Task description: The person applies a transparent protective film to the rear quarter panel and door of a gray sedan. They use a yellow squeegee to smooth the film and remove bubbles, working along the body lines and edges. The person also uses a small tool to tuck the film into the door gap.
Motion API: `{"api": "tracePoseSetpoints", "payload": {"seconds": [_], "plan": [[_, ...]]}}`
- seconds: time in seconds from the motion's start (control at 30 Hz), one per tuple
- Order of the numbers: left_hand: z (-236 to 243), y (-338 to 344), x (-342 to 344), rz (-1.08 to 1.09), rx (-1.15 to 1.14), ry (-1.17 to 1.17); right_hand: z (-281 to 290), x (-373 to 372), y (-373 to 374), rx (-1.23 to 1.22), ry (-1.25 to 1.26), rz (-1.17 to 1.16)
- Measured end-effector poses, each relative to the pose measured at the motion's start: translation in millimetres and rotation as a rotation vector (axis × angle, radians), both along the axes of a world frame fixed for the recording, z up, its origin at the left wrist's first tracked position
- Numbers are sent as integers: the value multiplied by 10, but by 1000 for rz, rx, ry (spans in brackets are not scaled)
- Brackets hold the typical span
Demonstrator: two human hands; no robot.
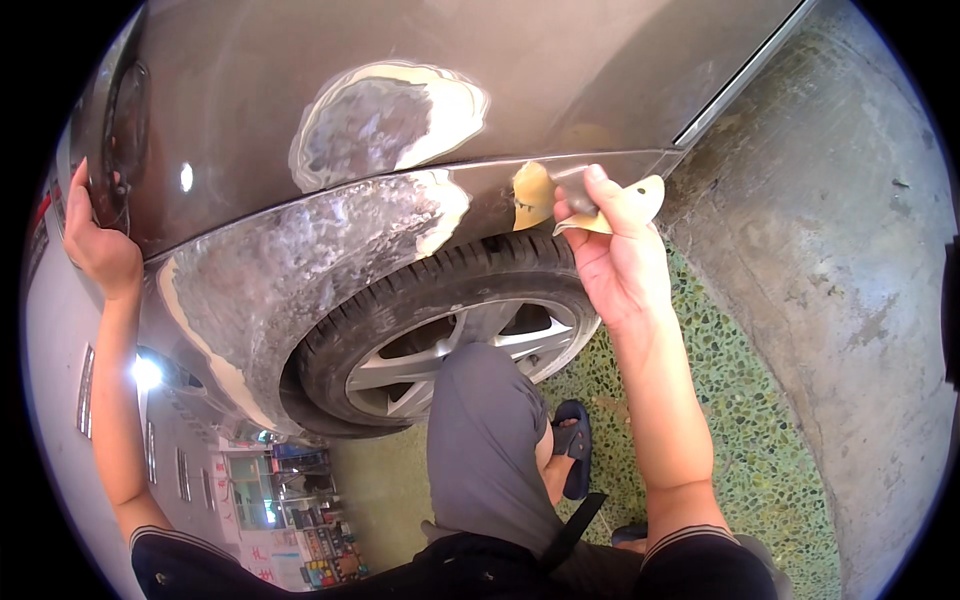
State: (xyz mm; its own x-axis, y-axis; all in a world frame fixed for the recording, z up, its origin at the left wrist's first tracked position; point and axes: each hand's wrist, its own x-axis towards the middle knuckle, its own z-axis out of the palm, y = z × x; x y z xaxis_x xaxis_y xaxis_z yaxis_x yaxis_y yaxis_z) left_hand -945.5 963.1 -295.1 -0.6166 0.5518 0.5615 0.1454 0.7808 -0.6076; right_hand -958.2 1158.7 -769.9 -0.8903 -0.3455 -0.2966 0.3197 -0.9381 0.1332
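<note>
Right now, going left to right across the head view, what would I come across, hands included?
Left hand → upper pale-edged bodywork patch → right hand, its fingers holding a yellow sheet → grey concrete.

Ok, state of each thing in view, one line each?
Left hand: open, against the car's edge
Right hand: closed on the yellow sheet
Yellow sheet: bent, held
Upper panel patch: rubbed to grey, pale border
Wheel-arch patch: rubbed to mottled grey, pale edges
Wheel: mounted, tire on
Sandal: worn
Bright light: lit
</note>
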Motion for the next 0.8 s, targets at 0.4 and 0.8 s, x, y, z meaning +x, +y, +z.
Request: {"api": "tracePoseSetpoints", "payload": {"seconds": [0.4, 0.8], "plan": [[5, -32, -18, -37, 297, -67, 50, 66, -200, 455, 94, -283], [31, -34, 1, 15, 58, -31, 366, 390, -567, 946, 838, -954]]}}
